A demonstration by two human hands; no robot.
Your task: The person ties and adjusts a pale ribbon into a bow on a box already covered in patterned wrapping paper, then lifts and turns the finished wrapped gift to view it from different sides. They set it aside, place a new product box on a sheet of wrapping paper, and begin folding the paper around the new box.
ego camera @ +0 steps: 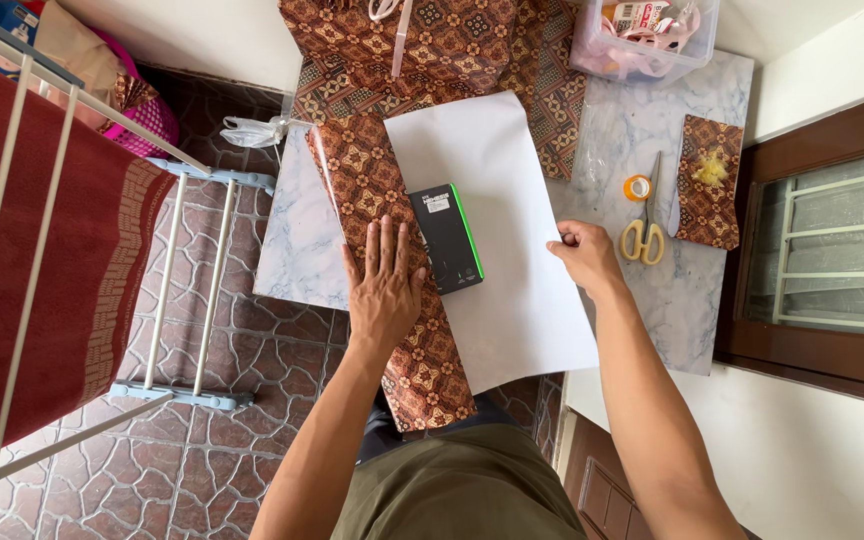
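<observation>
A sheet of wrapping paper (512,190) lies white side up on a small marble-patterned table (297,250). Its left part is folded over, showing the brown patterned side (367,185). A black box with a green edge (449,240) lies on the sheet, partly under that fold. My left hand (384,285) presses flat on the folded brown part, fingertips touching the box. My right hand (584,252) pinches the sheet's right edge.
Yellow-handled scissors (644,230), a tape roll (637,187) and a small brown wrapped packet (709,180) lie on the table's right side. More brown patterned paper (432,50) and a clear plastic tub (647,45) sit at the back. A drying rack with red cloth (42,240) stands left.
</observation>
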